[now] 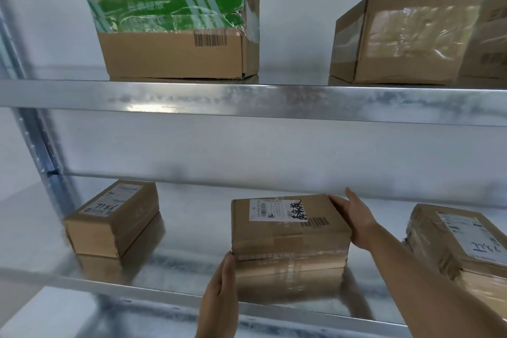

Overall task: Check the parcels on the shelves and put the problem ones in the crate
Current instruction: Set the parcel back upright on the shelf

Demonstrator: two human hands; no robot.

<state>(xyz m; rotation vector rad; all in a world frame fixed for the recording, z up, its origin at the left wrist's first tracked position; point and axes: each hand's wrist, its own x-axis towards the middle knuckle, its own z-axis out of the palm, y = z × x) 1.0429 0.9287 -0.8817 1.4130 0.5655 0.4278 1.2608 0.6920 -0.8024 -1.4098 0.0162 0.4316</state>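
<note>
A flat brown parcel (288, 230) with a white label, black handwriting and a barcode lies in the middle of the lower metal shelf (164, 269). My right hand (354, 219) lies against its right end with straight fingers, thumb up. My left hand (219, 291) touches its front left corner with flat fingers. Other parcels: a small box (112, 217) marked 7784 at left, a taped box (455, 239) at right. On the upper shelf (274, 101) stand a big box with green tape (175, 22) and a clear-taped box (403, 38). No crate is in view.
A grey metal upright (35, 132) carries the shelves at the left. A white wall is behind the rack. Another brown box (491, 41) shows at the far right edge of the upper shelf.
</note>
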